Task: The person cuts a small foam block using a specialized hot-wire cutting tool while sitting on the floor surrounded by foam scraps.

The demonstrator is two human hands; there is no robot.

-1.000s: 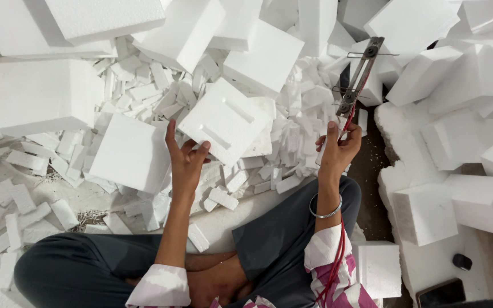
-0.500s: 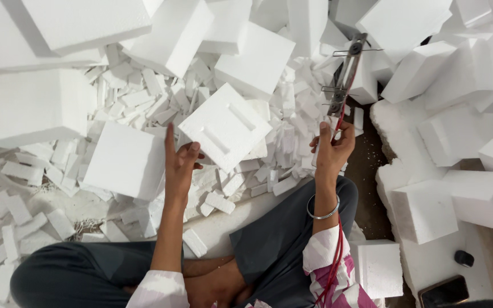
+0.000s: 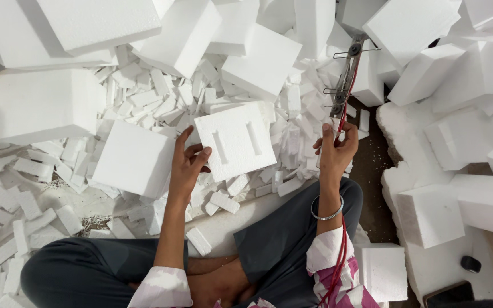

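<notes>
The left hand (image 3: 186, 162) gripped a square white foam block (image 3: 236, 140) with two narrow slots, while the right hand (image 3: 333, 149) clasped what seemed a wire-strung metal cutter (image 3: 346, 77).

The floor (image 3: 380, 171) shows bare and dark only in a narrow strip; white foam blocks (image 3: 41, 105), small offcut strips (image 3: 29, 199) and perhaps a phone (image 3: 449, 294) lie on it.

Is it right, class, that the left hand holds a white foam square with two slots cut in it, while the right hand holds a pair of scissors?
Not quite. In the head view the left hand holds the slotted foam square, but the right hand holds a long metal cutting tool with a red cord, not scissors.
</notes>
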